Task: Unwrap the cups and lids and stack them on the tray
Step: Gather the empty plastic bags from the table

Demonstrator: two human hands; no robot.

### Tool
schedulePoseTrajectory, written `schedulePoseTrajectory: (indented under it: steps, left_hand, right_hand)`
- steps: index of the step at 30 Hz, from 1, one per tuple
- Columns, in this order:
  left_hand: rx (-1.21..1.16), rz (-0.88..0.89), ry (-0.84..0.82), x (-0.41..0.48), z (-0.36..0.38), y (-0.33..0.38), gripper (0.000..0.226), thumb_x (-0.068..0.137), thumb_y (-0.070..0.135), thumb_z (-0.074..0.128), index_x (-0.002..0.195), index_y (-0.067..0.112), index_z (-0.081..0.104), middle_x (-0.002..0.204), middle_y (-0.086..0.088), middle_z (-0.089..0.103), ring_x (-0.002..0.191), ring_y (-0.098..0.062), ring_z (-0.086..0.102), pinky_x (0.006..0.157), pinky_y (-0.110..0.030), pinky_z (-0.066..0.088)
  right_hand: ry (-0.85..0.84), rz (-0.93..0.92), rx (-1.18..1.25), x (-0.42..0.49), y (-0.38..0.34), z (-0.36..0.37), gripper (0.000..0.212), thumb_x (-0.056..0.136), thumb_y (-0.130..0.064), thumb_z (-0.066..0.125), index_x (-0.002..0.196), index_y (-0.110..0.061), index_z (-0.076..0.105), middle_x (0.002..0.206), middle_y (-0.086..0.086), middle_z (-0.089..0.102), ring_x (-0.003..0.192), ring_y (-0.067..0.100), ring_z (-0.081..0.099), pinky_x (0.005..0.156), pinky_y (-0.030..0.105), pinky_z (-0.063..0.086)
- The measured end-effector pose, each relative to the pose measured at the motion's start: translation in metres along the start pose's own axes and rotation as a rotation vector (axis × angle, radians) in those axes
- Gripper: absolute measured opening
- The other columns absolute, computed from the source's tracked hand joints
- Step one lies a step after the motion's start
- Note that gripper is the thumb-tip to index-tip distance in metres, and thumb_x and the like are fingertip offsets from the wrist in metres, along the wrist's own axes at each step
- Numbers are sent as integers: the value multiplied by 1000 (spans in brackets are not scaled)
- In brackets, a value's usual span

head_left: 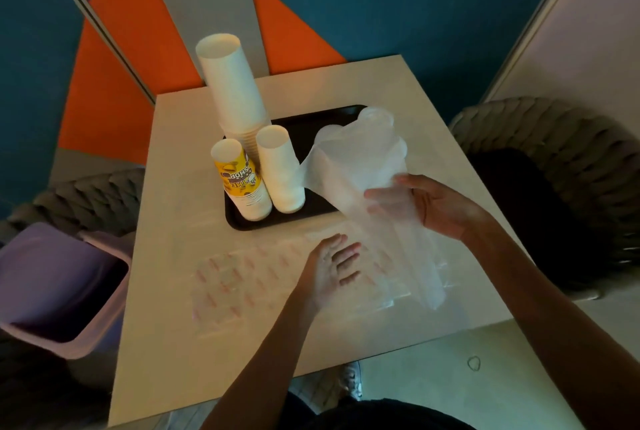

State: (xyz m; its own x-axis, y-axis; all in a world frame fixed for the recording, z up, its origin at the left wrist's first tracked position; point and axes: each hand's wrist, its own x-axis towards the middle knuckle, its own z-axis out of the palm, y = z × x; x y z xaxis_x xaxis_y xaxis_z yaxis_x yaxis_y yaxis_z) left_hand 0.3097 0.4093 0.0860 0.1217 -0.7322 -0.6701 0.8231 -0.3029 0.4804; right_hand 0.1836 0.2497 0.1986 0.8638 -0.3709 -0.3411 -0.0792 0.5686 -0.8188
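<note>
A black tray (pixel 311 121) lies on the beige table (pixel 166 291). On its left part stand a tall stack of white cups (pixel 230 90), a shorter white stack (pixel 280 173) and a yellow-printed stack (pixel 240 183). My right hand (pixel 440 207) grips a long clear plastic sleeve (pixel 363 166) that holds a stack of clear lids or cups, tilted above the tray's right end and the table. My left hand (pixel 334 266) hovers open, palm up, just left of the sleeve's lower part and holds nothing.
A flat clear wrapper with red print (pixel 242 277) lies on the table in front of the tray. A purple bin (pixel 59 287) stands left of the table. Woven chairs (pixel 554 166) flank both sides. A rubber band (pixel 473 363) lies on the floor.
</note>
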Motion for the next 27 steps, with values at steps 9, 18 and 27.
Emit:
schedulePoseTrajectory:
  steps: [9,18,27]
  left_hand:
    - [-116,37,-16,11,46,5,30,87,27,57,116,17,57,141,-12,48,135,-28,39,96,-39,36]
    - [-164,83,-100,-5,67,18,44,70,26,67,110,10,63,101,-10,63,95,-25,58,83,-37,49]
    - [41,152,24,-26,22,48,5,82,16,63,83,12,63,70,0,62,66,-13,58,68,-29,48]
  right_hand:
    - [-29,-78,208,-5,2,3,53,57,-28,87,105,-13,73,114,17,68,105,28,66,79,39,56]
    - [24,-133,486,-2,8,14,44,65,-16,71,106,-1,69,103,19,70,90,29,70,70,37,58]
    - [215,-71,257,-16,10,-22,53,30,-33,96,72,-16,69,103,13,72,90,28,71,68,41,59]
